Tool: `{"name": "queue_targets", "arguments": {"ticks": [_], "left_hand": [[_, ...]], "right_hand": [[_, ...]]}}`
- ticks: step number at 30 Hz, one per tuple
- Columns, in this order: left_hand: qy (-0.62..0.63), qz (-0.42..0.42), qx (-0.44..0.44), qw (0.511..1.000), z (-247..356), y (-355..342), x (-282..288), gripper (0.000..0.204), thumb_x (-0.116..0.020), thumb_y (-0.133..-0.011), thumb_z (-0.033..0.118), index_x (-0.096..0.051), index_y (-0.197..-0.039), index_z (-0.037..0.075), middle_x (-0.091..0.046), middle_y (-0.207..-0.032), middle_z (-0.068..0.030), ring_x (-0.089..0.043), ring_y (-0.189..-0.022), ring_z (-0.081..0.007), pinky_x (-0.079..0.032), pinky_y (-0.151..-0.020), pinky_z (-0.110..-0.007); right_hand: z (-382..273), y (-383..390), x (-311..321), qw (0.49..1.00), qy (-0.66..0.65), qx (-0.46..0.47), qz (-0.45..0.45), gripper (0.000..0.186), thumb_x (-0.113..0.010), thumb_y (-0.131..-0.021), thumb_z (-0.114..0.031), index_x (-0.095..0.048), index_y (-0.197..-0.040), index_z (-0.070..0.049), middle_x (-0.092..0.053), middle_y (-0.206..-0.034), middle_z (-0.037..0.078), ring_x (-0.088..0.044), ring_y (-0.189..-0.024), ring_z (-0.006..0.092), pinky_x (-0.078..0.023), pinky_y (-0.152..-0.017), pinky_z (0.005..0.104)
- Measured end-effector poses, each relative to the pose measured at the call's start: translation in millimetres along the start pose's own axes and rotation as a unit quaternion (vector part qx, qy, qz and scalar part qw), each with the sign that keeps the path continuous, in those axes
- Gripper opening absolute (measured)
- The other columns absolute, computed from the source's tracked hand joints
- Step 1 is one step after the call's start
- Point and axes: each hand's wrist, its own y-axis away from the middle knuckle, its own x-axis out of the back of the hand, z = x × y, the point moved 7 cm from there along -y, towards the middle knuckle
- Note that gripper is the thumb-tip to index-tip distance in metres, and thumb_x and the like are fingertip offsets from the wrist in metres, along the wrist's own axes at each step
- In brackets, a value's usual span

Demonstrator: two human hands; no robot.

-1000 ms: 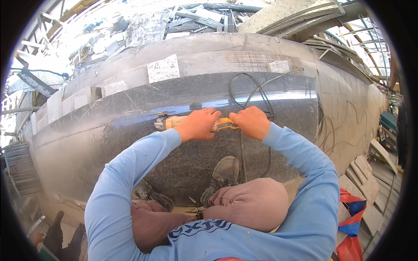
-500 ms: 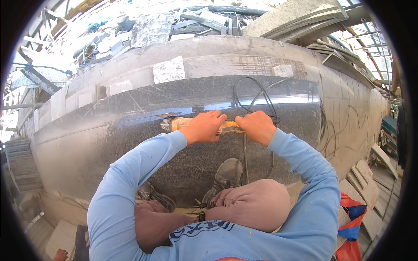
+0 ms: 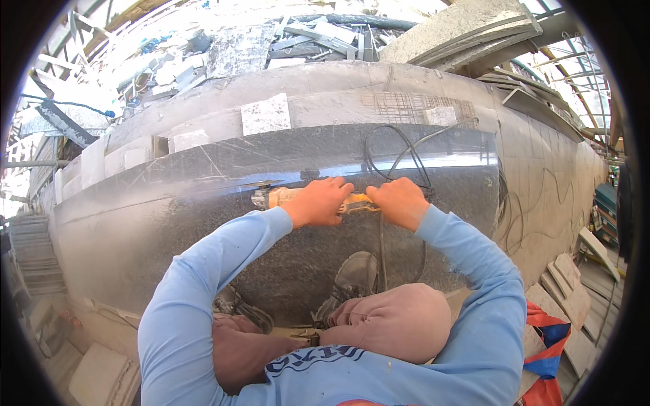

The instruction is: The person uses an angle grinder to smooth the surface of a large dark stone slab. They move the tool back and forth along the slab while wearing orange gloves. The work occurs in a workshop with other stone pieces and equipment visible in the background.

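A yellow angle grinder [image 3: 277, 197] lies across a large dark, polished stone slab [image 3: 433, 237]. My left hand [image 3: 321, 201] is wrapped round the front of its body, just behind the metal head. Around the rear end of the grinder my right hand [image 3: 399, 203] is closed. The thin cutting disc [image 3: 260, 184] shows edge-on at the left, over a straight line that runs leftward along the slab. Whether the disc touches the stone, I cannot tell. Pale dust coats the slab's left part. A dark cord [image 3: 382, 250] hangs from the grinder's rear toward my shoes.
Black cable loops [image 3: 399, 152] lie on the slab's right part. Pale stone blocks [image 3: 266, 115] stand along its far edge. Beyond is a heap of stone offcuts [image 3: 325, 37]. Broken slabs [image 3: 565, 274] and red-and-blue fabric [image 3: 547, 338] are at the right. My shoes [image 3: 355, 274] rest on the slab.
The whole view has shifted slightly downward. My hands and the grinder have stayed almost in place. A hand at the lower left edge is no longer visible.
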Motion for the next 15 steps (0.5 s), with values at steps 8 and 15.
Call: {"name": "queue_targets", "arguments": {"ticks": [8,15], "left_hand": [[-0.025,-0.057,0.029,0.998,-16.2,3.4,-8.1,0.065,-0.083,-0.072,0.024,-0.055,-0.126,0.003,-0.06,-0.115,-0.0163,-0.062,-0.109,-0.0342,-0.055,-0.088,-0.045],[-0.003,-0.034,0.02,0.999,-13.4,7.5,-4.4,0.065,-0.083,-0.071,0.024,-0.055,-0.125,0.003,-0.059,-0.113,-0.0158,-0.062,-0.108,-0.034,-0.055,-0.087,-0.045]], "right_hand": [[-1.1,-21.2,-26.6,0.998,-0.013,0.024,0.048,0.016,-0.068,-0.085,-0.012,-0.06,-0.099,-0.01,-0.07,-0.073,0.009,-0.073,-0.073,0.03,-0.054,-0.06,0.0433],[-6.8,-15.0,-12.4,1.0,0.0,0.013,0.013,0.017,-0.069,-0.085,-0.013,-0.061,-0.1,-0.01,-0.071,-0.074,0.009,-0.073,-0.073,0.0299,-0.054,-0.061,0.0433]]}}
